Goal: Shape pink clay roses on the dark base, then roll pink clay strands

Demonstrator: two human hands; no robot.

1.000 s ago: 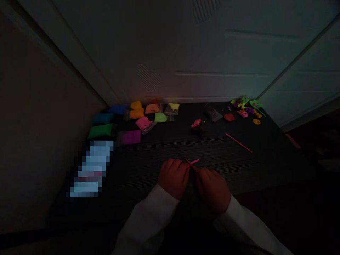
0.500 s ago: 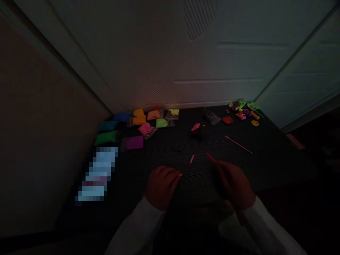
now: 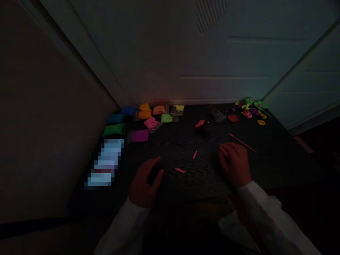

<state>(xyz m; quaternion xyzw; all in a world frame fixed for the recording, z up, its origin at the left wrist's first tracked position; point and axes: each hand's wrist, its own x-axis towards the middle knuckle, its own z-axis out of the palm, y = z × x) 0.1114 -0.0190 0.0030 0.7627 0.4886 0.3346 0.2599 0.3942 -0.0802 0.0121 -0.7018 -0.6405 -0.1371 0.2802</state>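
Head view: the separating looks done for two pieces, a far strip (image 3: 195, 154) and a near strip (image 3: 180, 170), both pink, lying apart on the table (image 3: 278, 159) between your hands. Neither touches the dark lump (image 3: 204, 132) farther back, which has a bumpy pink piece (image 3: 200, 123) on or against it; you cannot tell which from here. The shaping seems partway along, with neither strip joined to anything.

Your left hand (image 3: 145, 184) is spread beside the near strip, thumb and forefinger parted, with nothing seen in it. Your right hand (image 3: 235, 164) is curled around what looks like a pink tool (image 3: 224, 151), mostly hidden by your fingers. A thin pink stick (image 3: 243, 143) lies just beyond that hand.

The dark, ridged surface carries coloured packets (image 3: 140, 135) at your far left, a blurred bright screen (image 3: 106, 163) nearer you, and, at far right, a red lump (image 3: 233, 118) and small bright figures (image 3: 248, 104). Behind stands a panelled wall (image 3: 202, 60) with heart reliefs; the room is very dim.
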